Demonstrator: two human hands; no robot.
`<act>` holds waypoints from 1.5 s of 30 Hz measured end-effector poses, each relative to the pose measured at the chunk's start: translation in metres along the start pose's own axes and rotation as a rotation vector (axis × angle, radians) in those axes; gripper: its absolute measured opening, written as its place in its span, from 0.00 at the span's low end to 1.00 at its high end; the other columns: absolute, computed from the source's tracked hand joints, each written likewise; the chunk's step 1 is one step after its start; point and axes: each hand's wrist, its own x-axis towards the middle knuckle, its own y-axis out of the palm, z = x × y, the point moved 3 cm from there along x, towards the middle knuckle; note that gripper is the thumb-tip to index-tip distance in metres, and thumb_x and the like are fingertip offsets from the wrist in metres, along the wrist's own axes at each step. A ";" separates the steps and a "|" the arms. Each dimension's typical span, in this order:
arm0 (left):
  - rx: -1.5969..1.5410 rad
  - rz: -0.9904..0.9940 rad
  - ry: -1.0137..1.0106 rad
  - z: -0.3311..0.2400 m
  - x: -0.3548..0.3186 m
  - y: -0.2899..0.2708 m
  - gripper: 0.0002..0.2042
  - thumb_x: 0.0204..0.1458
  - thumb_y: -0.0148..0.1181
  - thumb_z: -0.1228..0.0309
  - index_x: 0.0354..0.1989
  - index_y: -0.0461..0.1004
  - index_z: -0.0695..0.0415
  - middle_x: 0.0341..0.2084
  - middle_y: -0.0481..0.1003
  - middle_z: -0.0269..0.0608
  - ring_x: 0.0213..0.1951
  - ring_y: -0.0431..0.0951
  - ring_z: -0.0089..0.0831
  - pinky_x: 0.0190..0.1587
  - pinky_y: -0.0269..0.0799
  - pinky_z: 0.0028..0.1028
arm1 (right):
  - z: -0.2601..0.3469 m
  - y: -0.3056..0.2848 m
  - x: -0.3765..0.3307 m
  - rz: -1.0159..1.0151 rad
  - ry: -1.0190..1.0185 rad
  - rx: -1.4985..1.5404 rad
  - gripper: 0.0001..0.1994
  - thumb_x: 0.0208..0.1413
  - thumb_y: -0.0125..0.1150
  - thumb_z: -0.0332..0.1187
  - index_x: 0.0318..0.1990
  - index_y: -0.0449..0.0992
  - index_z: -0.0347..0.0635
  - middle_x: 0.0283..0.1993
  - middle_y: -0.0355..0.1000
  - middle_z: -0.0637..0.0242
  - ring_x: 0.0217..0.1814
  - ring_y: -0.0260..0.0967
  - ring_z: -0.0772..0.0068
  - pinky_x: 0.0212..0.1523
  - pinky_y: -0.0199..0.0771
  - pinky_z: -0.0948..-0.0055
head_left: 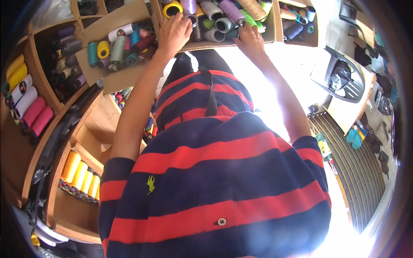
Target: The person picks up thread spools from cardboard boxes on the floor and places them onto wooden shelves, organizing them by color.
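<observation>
Wooden shelving point(88, 116) left; barred grille point(353, 167) right.

Spools point(232, 11) between left hand point(175, 32) and right hand point(251, 39): wound thread, soft sheen. Box point(278, 26) at both hands: cardboard, matt. Shelving point(92, 114) left of left hand: wood, smooth-looking. Shirt point(223, 159) below hands: matt cloth; button point(221, 222) smooth, seemingly plastic (finish right of right hand unreadable, overexposed).

Person's left hand point(175, 34) rests at yellow-wound spool point(172, 9), right hand point(251, 39) near green spool point(249, 19), at front of cardboard box point(278, 26) packed with thread cones point(231, 12), top center. Second box point(122, 16) of mixed spools, upper left. Wooden shelving point(41, 64) lines left edge. Striped navy-and-red shirt point(215, 157) dominates center; bright glare washes right side.
</observation>
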 end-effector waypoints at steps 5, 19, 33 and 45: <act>-0.221 0.048 -0.020 -0.034 -0.022 0.000 0.04 0.49 0.60 0.72 0.33 0.73 0.55 0.26 0.70 0.41 0.29 0.73 0.42 0.33 0.68 0.39 | -0.027 -0.058 0.018 -0.041 0.181 0.316 0.22 0.48 0.62 0.47 0.40 0.78 0.34 0.36 0.74 0.49 0.42 0.74 0.52 0.46 0.73 0.58; 0.047 0.437 -0.089 -0.055 -0.018 0.055 0.14 0.51 0.54 0.56 0.35 0.78 0.53 0.28 0.78 0.49 0.31 0.79 0.47 0.36 0.71 0.46 | 0.039 -0.014 0.041 -0.301 -0.046 0.739 0.14 0.46 0.65 0.39 0.32 0.76 0.34 0.33 0.72 0.48 0.35 0.72 0.47 0.38 0.72 0.56; 0.077 0.308 -0.676 -0.074 -0.011 0.050 0.15 0.44 0.65 0.57 0.30 0.81 0.58 0.25 0.78 0.52 0.31 0.79 0.50 0.37 0.74 0.41 | -0.106 -0.004 -0.004 -0.290 0.209 0.809 0.18 0.50 0.58 0.29 0.48 0.65 0.32 0.45 0.65 0.44 0.47 0.68 0.37 0.47 0.69 0.49; 0.117 -0.141 -0.873 -0.061 -0.021 -0.017 0.10 0.44 0.67 0.67 0.25 0.74 0.61 0.24 0.74 0.44 0.27 0.75 0.39 0.35 0.70 0.35 | -0.070 -0.016 -0.003 -0.058 -0.056 0.971 0.22 0.48 0.60 0.32 0.50 0.64 0.32 0.53 0.59 0.45 0.54 0.63 0.39 0.51 0.68 0.51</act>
